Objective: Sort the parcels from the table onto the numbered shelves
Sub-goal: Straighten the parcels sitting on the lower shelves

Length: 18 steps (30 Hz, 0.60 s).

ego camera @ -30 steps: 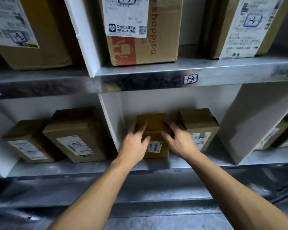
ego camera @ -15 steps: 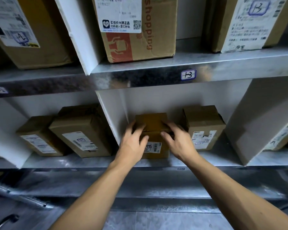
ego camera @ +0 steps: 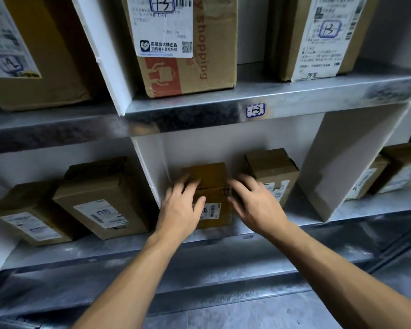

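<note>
The left grip (ego camera: pixel 179 210) hides the left part of the small parcel's (ego camera: pixel 211 176) label, and the print that shows is too fine to read. Its fingers and those of the right grip (ego camera: pixel 259 205) are smeared by motion, so contact with the carton is unclear. The shopping box (ego camera: pixel 214 67) runs off the top edge. The lower shelf tag (ego camera: pixel 248 236) is illegible.

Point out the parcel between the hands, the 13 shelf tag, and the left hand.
Parcel (ego camera: pixel 211 174): head view, top face.
13 tag (ego camera: pixel 255 110): head view, sticker's middle.
Left hand (ego camera: pixel 179 211): head view, back of hand.
</note>
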{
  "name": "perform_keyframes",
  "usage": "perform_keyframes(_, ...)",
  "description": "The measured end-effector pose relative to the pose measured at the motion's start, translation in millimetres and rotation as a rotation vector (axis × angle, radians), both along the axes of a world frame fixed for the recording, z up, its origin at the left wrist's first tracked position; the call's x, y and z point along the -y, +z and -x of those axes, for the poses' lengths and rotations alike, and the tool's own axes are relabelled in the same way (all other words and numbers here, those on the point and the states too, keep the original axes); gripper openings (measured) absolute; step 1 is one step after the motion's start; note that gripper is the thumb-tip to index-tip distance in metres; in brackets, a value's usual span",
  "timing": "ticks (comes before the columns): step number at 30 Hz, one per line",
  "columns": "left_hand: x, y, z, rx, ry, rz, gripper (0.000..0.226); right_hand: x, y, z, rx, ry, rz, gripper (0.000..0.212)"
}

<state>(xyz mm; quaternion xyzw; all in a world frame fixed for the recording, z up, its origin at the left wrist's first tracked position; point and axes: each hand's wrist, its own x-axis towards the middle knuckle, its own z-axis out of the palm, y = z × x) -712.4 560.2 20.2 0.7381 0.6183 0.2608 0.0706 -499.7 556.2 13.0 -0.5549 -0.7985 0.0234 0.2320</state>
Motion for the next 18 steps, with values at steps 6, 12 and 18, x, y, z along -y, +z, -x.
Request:
perform_keyframes(6,-1,5,-8,-0.076,-0.123,-0.055,0.048,19,10,-24,0.153,-0.074,-0.068,0.043)
perform_keyframes(12,-3,5,-36,-0.024,-0.188,-0.118,0.048,30,12,-53,0.155,-0.127,-0.145,0.042)
perform_keyframes(18,-13,14,-74,-0.009,-0.293,-0.12,0.048,3,19,-99,0.011,-0.218,-0.119,0.046)
